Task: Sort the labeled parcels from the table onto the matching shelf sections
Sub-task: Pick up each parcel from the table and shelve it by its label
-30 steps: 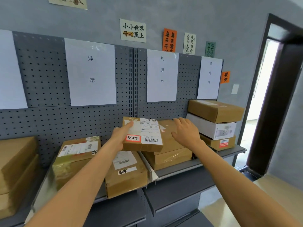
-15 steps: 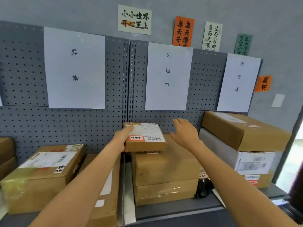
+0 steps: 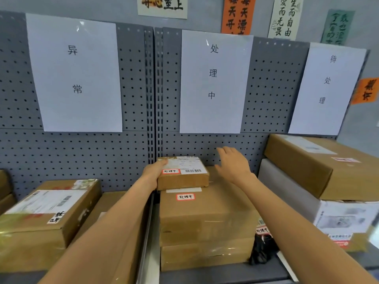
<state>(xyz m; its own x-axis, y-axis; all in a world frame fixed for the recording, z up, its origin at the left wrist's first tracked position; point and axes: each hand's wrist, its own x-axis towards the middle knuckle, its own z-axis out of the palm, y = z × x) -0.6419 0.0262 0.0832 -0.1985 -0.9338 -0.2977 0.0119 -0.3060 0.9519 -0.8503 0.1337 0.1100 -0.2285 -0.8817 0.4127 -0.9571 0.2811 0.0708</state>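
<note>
My left hand (image 3: 152, 173) grips small parcel (image 3: 183, 173) at left edge, set atop brown stack (image 3: 205, 214) under 处理中 sign (image 3: 213, 80). Right hand (image 3: 232, 166) open, hovering, touching nothing. Risk: parcel overhangs stack's left edge, may tip on release.

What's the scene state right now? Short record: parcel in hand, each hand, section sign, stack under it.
parcel: small cardboard parcel with red-bordered 处理中 sticker, lying on the stack
left hand: left hand grips the parcel's left end
right hand: right hand open, above the stack, off the parcel
sign: 处理中 sheet on the pegboard directly above
stack: two cardboard boxes, top one also stickered 处理中
</note>
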